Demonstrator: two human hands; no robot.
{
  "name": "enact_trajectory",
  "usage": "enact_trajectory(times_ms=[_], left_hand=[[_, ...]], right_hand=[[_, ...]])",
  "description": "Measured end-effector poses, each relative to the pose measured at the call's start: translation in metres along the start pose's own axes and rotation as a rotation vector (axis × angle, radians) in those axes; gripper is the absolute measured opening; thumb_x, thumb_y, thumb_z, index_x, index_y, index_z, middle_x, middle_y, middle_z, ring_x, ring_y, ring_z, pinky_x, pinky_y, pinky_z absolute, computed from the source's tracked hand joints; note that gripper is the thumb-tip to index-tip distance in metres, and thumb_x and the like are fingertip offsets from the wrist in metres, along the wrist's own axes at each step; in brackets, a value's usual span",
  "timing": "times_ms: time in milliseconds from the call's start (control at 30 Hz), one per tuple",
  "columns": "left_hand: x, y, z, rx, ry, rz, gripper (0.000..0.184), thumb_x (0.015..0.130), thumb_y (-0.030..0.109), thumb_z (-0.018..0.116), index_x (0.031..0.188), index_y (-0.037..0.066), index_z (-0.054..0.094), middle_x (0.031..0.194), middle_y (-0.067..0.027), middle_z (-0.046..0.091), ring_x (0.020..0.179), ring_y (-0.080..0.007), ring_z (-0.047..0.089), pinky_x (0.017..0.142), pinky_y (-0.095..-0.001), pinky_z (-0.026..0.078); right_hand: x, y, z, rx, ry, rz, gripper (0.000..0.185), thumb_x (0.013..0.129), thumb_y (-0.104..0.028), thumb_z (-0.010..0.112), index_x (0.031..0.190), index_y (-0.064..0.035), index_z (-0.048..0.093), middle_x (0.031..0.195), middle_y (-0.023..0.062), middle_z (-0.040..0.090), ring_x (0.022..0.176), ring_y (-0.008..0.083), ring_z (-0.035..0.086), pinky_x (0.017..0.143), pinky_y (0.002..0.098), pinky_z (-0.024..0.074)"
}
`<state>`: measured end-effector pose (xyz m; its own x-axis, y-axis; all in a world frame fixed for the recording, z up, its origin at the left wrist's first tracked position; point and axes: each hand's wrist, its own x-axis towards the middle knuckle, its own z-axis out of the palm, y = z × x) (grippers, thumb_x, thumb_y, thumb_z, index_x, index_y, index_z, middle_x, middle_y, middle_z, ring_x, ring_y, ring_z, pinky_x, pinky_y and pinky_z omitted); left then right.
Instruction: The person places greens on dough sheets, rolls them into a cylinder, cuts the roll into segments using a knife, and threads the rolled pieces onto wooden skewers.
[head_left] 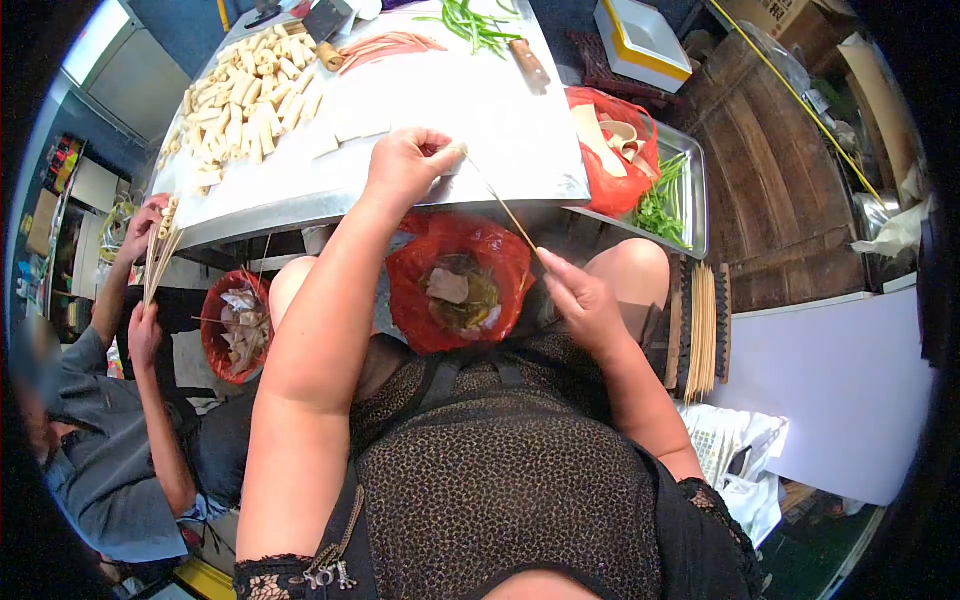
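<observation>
My left hand is closed in a pinch at the table's front edge, thumb against the fingers. A small pale piece shows at its fingertips, at the upper end of a thin wooden skewer. Lower down, my right hand grips the skewer's other end, so that it slants between the two hands. A few flat pale sheets lie on the table beyond my left hand. Behind them is a large pile of pale beige rolls. Pink strips and green strips lie further back.
A wooden-handled knife rests on the white table. Between my knees stands a red-bag-lined bin. At right are a red bag, a metal tray of greens and bundled skewers. A co-worker at left holds several skewers.
</observation>
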<state>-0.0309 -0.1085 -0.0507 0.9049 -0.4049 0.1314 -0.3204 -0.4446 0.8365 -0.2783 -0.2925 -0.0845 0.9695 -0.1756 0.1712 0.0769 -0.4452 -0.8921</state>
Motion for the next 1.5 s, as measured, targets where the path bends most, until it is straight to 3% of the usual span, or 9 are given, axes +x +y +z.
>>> enact_trajectory(times_ms=[400,567,667,800,1167,1267,1300,1333,1500], left_hand=[[0.002,-0.006,0.002,-0.07,-0.03,-0.007,0.027,0.081,0.022,0.082,0.097,0.002,0.074,0.083,-0.0037,0.072,0.072,-0.0073,0.063,0.068,-0.024,0.053],[-0.006,0.001,0.001,0.013,0.031,0.045,0.028,0.078,0.024,0.081,0.094,0.003,0.075,0.08,-0.0081,0.073,0.07,-0.0134,0.067,0.067,-0.0272,0.054],[-0.004,-0.004,0.004,0.013,0.037,0.053,0.024,0.08,0.018,0.082,0.095,0.002,0.074,0.08,-0.0027,0.07,0.07,-0.0079,0.062,0.065,-0.0242,0.052],[-0.001,-0.008,0.005,-0.006,0.032,0.078,0.024,0.079,0.018,0.082,0.095,0.003,0.074,0.079,-0.0029,0.07,0.069,-0.0084,0.062,0.065,-0.0243,0.051],[-0.003,-0.004,0.0,0.034,0.024,0.062,0.022,0.076,0.02,0.083,0.091,0.004,0.075,0.082,-0.0066,0.07,0.072,-0.0123,0.064,0.069,-0.0273,0.053],[-0.003,-0.005,0.002,-0.066,0.016,0.036,0.022,0.077,0.019,0.083,0.09,0.003,0.075,0.082,-0.0064,0.071,0.072,-0.0115,0.064,0.068,-0.027,0.053],[-0.003,-0.004,0.002,-0.063,0.015,0.037,0.022,0.077,0.019,0.083,0.09,0.003,0.075,0.082,-0.0064,0.071,0.072,-0.0115,0.064,0.068,-0.027,0.053],[-0.003,-0.001,0.001,-0.059,0.003,0.009,0.023,0.077,0.02,0.082,0.09,0.003,0.075,0.082,-0.0064,0.071,0.071,-0.0109,0.064,0.068,-0.027,0.053],[0.023,0.018,-0.007,0.047,0.032,0.041,0.027,0.082,0.02,0.081,0.098,0.001,0.072,0.082,-0.0049,0.071,0.07,-0.0092,0.063,0.067,-0.0243,0.052]], right_hand=[[0.01,-0.015,-0.014,-0.054,-0.103,0.039,0.037,0.098,-0.011,0.055,0.135,-0.005,0.058,0.127,0.0147,0.066,0.115,0.0208,0.065,0.098,0.03,0.0496],[0.006,-0.03,-0.006,-0.007,-0.092,0.116,0.037,0.098,-0.01,0.054,0.134,-0.0031,0.057,0.126,0.0165,0.066,0.115,0.022,0.065,0.097,0.0301,0.0494],[0.003,-0.041,-0.001,0.012,-0.091,0.165,0.038,0.098,-0.01,0.054,0.135,-0.0023,0.056,0.123,0.0177,0.067,0.114,0.0227,0.066,0.096,0.0305,0.0498],[0.004,-0.039,0.009,0.023,-0.058,0.195,0.037,0.098,-0.01,0.053,0.134,-0.0032,0.057,0.119,0.0199,0.068,0.111,0.0235,0.067,0.093,0.0316,0.0512],[0.033,-0.037,0.018,-0.152,0.009,-0.003,0.036,0.098,-0.018,0.052,0.132,-0.0098,0.059,0.103,0.0243,0.068,0.094,0.0389,0.067,0.079,0.0432,0.054],[0.063,-0.031,0.022,-0.255,-0.027,-0.005,0.034,0.098,-0.021,0.052,0.129,-0.0122,0.061,0.095,0.0243,0.068,0.086,0.0406,0.066,0.074,0.0469,0.053],[0.072,-0.036,0.02,-0.275,-0.081,0.013,0.035,0.097,-0.017,0.053,0.129,-0.0068,0.061,0.106,0.0262,0.066,0.099,0.0392,0.066,0.084,0.0419,0.0525],[0.077,-0.036,0.02,-0.273,-0.079,0.009,0.035,0.097,-0.017,0.053,0.129,-0.0068,0.061,0.106,0.0262,0.066,0.099,0.0392,0.066,0.084,0.0419,0.0525],[0.112,-0.047,0.0,-0.461,-0.03,-0.166,0.029,0.095,-0.02,0.055,0.12,-0.01,0.066,0.096,0.0212,0.069,0.089,0.0379,0.067,0.077,0.0462,0.0532]])
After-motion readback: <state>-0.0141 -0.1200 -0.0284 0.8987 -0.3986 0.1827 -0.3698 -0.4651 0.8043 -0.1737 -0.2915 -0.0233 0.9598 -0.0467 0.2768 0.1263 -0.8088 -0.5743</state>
